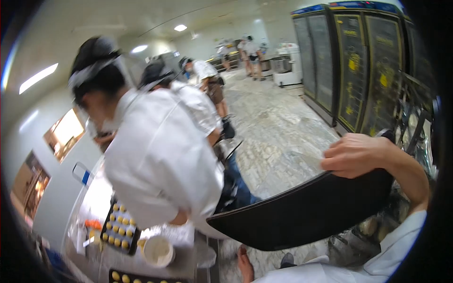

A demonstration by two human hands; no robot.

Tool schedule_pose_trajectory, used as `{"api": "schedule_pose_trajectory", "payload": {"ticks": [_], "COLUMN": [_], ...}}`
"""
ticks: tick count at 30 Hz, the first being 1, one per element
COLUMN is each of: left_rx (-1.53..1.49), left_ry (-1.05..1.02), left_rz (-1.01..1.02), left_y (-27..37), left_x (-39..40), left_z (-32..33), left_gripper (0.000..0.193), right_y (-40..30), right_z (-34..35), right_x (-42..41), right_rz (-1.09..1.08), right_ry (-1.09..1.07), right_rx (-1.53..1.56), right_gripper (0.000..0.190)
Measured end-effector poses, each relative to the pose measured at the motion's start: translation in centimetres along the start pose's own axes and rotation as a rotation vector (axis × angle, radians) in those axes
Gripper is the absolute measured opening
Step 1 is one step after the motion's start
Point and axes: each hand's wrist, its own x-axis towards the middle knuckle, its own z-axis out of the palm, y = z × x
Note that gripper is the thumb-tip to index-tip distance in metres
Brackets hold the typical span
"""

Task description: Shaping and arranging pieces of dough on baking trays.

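A black baking tray (300,212) is held tilted before me. My right hand (354,155) grips its upper right rim, the fingers curled over the edge. Low in the view, my left hand (246,263) is partly visible against the tray's lower edge. Blur and the tray leave its finger grip unclear. To the left, a dark baking tray (120,228) with rows of small yellowish dough pieces sits on a metal worktable (184,270). Beside it stands a white tub (159,251) with pale contents.
A co-worker in white (159,148) bends over the worktable close on my left, with others beyond. Glass-door cabinets (350,70) line the right side, near a rack (412,131). A white mixer (286,65) stands far back. Another filled tray (141,277) lies lower left.
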Motion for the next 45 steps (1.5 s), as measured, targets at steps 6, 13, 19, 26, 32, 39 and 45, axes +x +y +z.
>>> {"api": "schedule_pose_trajectory", "payload": {"ticks": [6,13,19,26,32,39,45], "left_rx": [0.071,0.583,1.046,0.666,0.219,0.074,0.033], "left_ry": [-0.19,-0.795,-0.839,-0.415,-0.537,-0.632,-0.341], "left_rz": [-0.491,-0.132,-0.194,-0.361,-0.404,-0.599,-0.538], "left_y": [-6.4,-13.7,-11.7,-6.4,-17.6,-14.0,-14.1], "left_x": [9.7,27.8,42.6,53.2,66.7,80.7,94.9], "left_z": [9.0,15.9,24.1,27.0,35.3,47.7,48.6], "left_gripper": [0.056,0.042,0.053,0.056,0.064,0.08,0.068], "right_y": [13.6,31.3,47.0,63.0,77.3,88.4,94.6], "right_z": [6.7,12.1,14.7,15.7,21.4,22.5,22.8], "right_x": [3.4,8.2,10.3,19.5,32.0,47.3,60.8], "right_rz": [0.04,0.072,0.198,0.501,0.324,0.273,0.213], "right_ry": [-0.095,-0.132,-0.191,-0.155,-0.001,0.201,0.375], "right_rx": [-0.086,-0.287,-0.247,-0.092,-0.197,-0.115,-0.001], "right_gripper": [0.013,0.012,0.013,0.02,0.027,0.023,0.025]}}
